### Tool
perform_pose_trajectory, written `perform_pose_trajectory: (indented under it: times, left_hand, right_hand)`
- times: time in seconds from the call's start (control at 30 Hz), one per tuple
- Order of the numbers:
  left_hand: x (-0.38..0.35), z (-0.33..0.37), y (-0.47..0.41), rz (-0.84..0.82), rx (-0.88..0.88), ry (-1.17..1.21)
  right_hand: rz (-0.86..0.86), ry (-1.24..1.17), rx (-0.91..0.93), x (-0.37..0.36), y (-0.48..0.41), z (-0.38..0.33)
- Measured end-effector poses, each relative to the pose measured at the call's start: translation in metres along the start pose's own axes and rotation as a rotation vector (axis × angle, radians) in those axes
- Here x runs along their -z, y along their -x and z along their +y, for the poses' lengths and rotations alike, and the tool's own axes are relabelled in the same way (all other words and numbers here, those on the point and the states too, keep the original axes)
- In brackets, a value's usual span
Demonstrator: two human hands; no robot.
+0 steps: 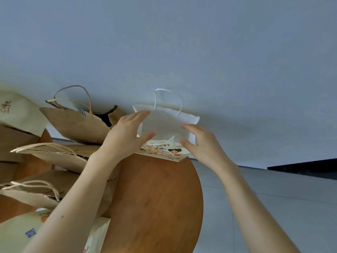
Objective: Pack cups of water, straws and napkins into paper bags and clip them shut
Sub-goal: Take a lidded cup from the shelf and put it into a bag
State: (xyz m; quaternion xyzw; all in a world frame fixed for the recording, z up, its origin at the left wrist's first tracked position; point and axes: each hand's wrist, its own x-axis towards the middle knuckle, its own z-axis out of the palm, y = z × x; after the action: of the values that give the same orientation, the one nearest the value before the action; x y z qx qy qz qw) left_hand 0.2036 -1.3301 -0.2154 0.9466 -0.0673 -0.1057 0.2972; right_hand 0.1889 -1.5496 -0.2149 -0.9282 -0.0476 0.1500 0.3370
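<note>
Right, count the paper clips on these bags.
1: a blue paper clip on the top edge of the brown bag, left of the white bag. That one, between the left hand and right hand, shows none; other bags overlap, so more may be hidden.

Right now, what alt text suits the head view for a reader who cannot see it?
Left hand and right hand touch a white paper bag standing at the far edge of a round wooden table. Brown paper bags crowd the left, one paper-clipped.
</note>
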Motion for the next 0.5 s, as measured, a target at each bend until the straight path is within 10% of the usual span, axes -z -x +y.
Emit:
perform_pose_trajectory:
  times: [0.5]
  left_hand:
    - [0.081, -0.027, 0.189, 0.329, 0.128, 0.018]
  right_hand:
    - [0.086, -0.193, 0.338, -0.056, 0.113, -0.147]
